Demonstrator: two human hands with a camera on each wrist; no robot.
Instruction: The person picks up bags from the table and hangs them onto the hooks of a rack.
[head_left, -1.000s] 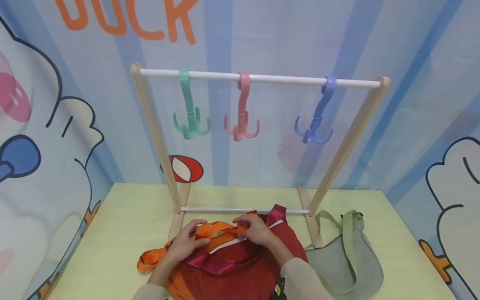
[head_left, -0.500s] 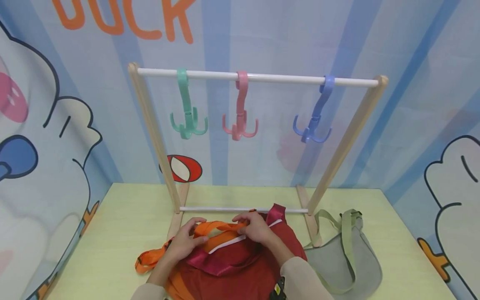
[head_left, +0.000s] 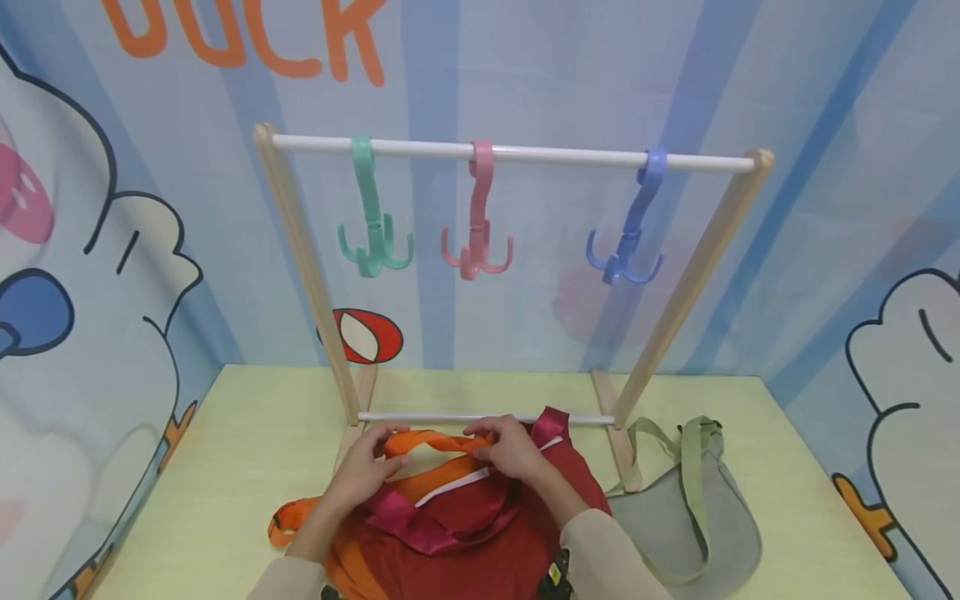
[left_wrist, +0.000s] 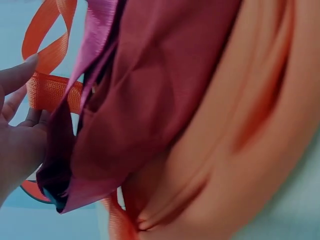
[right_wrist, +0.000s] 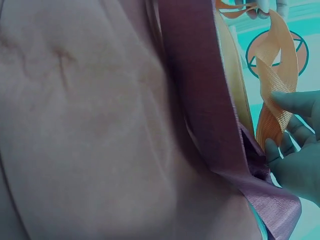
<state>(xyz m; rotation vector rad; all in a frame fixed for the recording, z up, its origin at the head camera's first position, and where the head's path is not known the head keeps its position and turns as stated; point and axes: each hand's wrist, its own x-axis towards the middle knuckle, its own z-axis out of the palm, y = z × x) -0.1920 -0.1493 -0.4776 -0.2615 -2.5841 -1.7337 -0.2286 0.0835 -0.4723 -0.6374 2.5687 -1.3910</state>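
A dark red and orange bag (head_left: pixel 450 575) lies on the table below the rack. My left hand (head_left: pixel 360 471) pinches one end of its orange strap (head_left: pixel 438 438), thumb on one side and fingers on the other. Further along the same strap, my right hand (head_left: pixel 513 450) grips it between thumb and fingers, as the right wrist view also shows. Between the hands the strap arches above the bag's opening. A crimson strap (head_left: pixel 438 537) droops across the red front, beneath a white edge (head_left: pixel 453 486). The bag's lower part is cut off by the head view.
A wooden rack with a white bar (head_left: pixel 558 156) stands behind, carrying green (head_left: pixel 372 250), pink (head_left: pixel 476 250) and blue (head_left: pixel 624 258) hooks. To the right lies a grey-green bag (head_left: pixel 675 525). An orange loop of strap (head_left: pixel 292 521) rests at the left on the pale yellow table (head_left: pixel 247 442).
Both hands have risen slightly with the orange strap. The gap between that strap and the bag's opening has widened, and the strap looks more stretched out.
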